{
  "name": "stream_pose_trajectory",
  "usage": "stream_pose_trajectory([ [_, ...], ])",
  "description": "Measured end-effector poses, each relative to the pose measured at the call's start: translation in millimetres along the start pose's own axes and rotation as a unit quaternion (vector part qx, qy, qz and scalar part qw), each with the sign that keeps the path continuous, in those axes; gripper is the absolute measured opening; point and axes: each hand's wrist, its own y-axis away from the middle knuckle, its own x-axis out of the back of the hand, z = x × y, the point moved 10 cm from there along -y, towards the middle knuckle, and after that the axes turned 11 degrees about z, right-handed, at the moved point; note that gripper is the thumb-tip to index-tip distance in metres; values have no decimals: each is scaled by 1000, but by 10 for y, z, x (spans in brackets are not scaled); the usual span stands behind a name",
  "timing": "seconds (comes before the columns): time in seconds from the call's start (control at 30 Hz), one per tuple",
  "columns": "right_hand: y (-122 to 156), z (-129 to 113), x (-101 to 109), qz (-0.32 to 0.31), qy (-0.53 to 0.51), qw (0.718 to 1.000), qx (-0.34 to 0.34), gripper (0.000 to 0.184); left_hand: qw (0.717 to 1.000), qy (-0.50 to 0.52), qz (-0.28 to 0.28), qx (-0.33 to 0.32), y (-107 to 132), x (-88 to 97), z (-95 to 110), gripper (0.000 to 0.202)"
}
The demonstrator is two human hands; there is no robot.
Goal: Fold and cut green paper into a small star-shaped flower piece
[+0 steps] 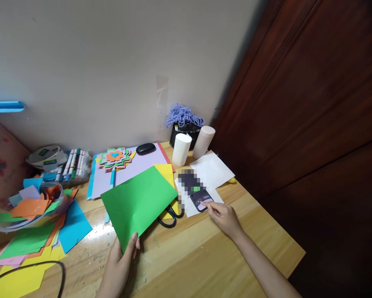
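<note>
My left hand (122,258) pinches the near corner of a green sheet of paper (140,196) between thumb and fingers, holding it tilted above the table. Part of a yellow sheet (164,170) and a pair of black-handled scissors (168,224) show from under it; the blades are hidden. On the right, the outstretched index finger of my right hand (226,218) touches the lower screen of a phone (194,200), its other fingers curled with nothing held. White paper (216,198) lies beneath the phone. A layered paper flower (115,157) on a blue stem lies behind the green sheet.
Two upright cylinders, one white (181,150) and one pinkish (203,142), stand near a black holder (186,133) topped with purple yarn (184,115). A mouse (145,149) sits by the wall. Paper scraps (30,207), markers (72,163) and a black cable (63,271) occupy the left.
</note>
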Motion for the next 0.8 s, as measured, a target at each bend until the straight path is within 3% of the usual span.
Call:
stream_pose_trajectory([
  [0.2,-52,-237,142,55,74,991,98,24,1000,0,2,-1,6,0,23,42],
  [0.43,-71,-285,198,91,66,987,115,20,1000,7,-2,2,12,-6,16,41],
  [0.8,-100,-305,170,80,59,988,122,18,1000,25,-1,11,14,3,29,41],
])
